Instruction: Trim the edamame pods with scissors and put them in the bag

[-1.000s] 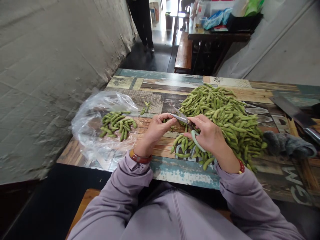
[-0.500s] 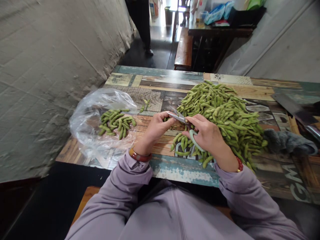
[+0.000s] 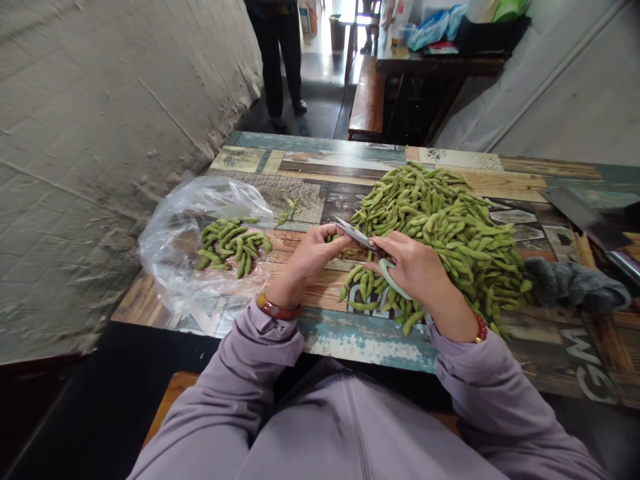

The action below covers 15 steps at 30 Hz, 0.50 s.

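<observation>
Hardly anything has shifted: the left hand (image 3: 313,257) still pinches a pod (image 3: 332,237) against the scissors (image 3: 367,243) gripped by the right hand (image 3: 415,270). Only a small batch (image 3: 233,243) lies on the plastic bag (image 3: 170,267); the heap (image 3: 445,227) on the worktop (image 3: 350,340) looks far larger, so most seems left.

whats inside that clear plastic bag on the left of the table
A small heap of green pods rests in the clear plastic bag. Its crumpled, glaring folds hide whether more pods sit beneath them.
</observation>
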Tool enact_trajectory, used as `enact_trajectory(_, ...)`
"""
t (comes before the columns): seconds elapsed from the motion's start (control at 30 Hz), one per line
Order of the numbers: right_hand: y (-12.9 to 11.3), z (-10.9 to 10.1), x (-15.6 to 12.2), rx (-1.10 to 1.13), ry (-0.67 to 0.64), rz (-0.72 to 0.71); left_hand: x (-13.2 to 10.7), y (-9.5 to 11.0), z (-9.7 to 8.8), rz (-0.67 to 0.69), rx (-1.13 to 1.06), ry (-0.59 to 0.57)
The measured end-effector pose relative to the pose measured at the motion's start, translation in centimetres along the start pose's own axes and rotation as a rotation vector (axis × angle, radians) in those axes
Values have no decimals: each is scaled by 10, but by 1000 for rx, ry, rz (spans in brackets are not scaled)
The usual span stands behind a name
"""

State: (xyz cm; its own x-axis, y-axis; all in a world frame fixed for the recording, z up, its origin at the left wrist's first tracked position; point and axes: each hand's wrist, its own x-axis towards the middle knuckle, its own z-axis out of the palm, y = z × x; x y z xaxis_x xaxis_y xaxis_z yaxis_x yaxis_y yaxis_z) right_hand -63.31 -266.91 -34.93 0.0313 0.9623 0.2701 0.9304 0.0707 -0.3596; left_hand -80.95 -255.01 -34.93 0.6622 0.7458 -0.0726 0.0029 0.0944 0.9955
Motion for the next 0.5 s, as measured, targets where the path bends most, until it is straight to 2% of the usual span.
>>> enact_trajectory(0.27, 0, -2, 1, -9, 174, 87, 1, 3, 0, -67, -213, 105)
enact_trajectory(0.5, -5, -2, 1, 20, 158, 47, 6, 3, -5, -68, -405, 106)
